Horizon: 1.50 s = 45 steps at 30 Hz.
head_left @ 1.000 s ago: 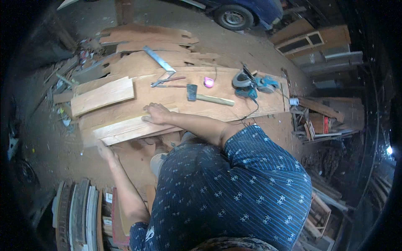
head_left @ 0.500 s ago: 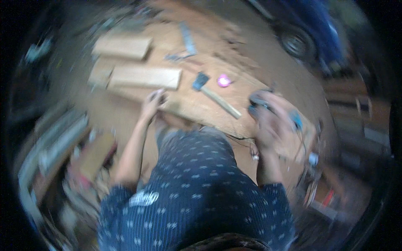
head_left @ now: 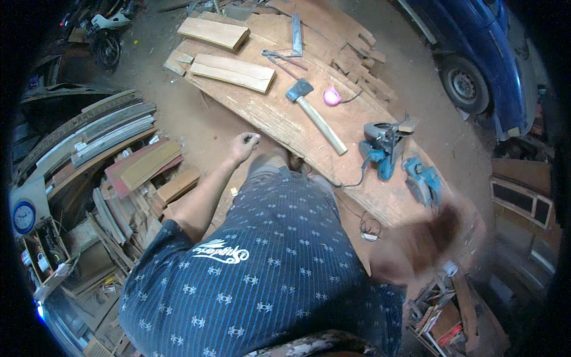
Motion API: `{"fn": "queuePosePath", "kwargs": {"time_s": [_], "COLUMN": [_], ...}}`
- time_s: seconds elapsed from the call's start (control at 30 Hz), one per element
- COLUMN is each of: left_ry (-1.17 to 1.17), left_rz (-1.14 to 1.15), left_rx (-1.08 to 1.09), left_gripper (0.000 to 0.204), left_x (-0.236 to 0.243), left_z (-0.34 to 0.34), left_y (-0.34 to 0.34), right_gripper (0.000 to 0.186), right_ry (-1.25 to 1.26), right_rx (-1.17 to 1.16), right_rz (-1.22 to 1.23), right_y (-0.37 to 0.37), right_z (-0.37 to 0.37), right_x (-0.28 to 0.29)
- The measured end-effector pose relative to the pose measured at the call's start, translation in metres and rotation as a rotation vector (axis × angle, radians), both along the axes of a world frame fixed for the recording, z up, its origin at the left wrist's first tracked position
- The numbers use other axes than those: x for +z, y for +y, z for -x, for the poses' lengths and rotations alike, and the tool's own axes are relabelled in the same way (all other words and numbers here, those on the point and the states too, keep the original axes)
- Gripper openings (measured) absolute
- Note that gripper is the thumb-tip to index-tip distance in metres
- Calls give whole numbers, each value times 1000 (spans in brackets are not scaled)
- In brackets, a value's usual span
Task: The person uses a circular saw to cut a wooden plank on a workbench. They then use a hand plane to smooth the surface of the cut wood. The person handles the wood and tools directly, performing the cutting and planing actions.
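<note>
My left hand [head_left: 244, 146] hangs beside the near edge of the wooden work board [head_left: 250, 116], fingers curled; whatever may be in it is hidden. My right hand [head_left: 428, 235] is a motion blur over the board's right end, below the teal power planer [head_left: 421, 180]; I cannot tell if it touches anything. A teal circular saw [head_left: 380, 149] sits beside the planer. A hatchet [head_left: 315, 116] lies mid-board, near a pink tape measure [head_left: 332, 96]. Two light planks [head_left: 231, 74] lie at the left end, near a metal square [head_left: 297, 33] and long-handled pliers [head_left: 279, 58].
A blue vehicle [head_left: 488, 47] stands at the upper right, a motorcycle [head_left: 110, 41] at the upper left. Stacked boards [head_left: 101, 137] and offcuts fill the left side. Wooden frames [head_left: 517, 202] and scraps [head_left: 446, 315] lie at the right. A cord runs from the saw.
The view has swung along the board. My left hand has come off the planks to hang beside the board's edge; my right hand has left the planks and swept right, past the saw.
</note>
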<state>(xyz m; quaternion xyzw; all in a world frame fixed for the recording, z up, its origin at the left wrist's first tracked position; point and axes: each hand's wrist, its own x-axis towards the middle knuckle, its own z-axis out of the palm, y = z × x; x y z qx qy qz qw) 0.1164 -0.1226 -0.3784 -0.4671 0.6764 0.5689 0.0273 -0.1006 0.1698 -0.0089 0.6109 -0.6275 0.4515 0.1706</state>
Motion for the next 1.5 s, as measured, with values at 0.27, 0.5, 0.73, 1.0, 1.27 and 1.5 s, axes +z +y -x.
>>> {"fn": "queuePosePath", "kwargs": {"time_s": [0.27, 0.5, 0.73, 1.0, 1.27, 1.5], "left_ry": [-20, -111, -21, 957, 1546, 1293], "left_rz": [-100, -214, -197, -361, -994, -1479], "left_rx": [102, 77, -55, -497, -1479, -1736], "left_gripper": [38, 40, 37, 26, 14, 19], "left_x": [-34, -28, 40, 278, 463, 468], "left_z": [-30, -50, -28, 108, 236, 320], "left_y": [-1, -3, -32, 69, 299, 491], "right_gripper": [31, 32, 29, 46, 38, 28], "right_ry": [-345, -325, -481, -529, -1341, -1475], "right_rx": [-140, -382, -697, -637, -759, -1050], "right_rz": [-810, -1535, -1747, -1542, -332, -63], "right_y": [-19, -16, -3, 100, 327, 500], "right_z": [32, 114, 148, 168, 100, -16], "right_x": [-119, -311, -357, -218, -39, 27]}}
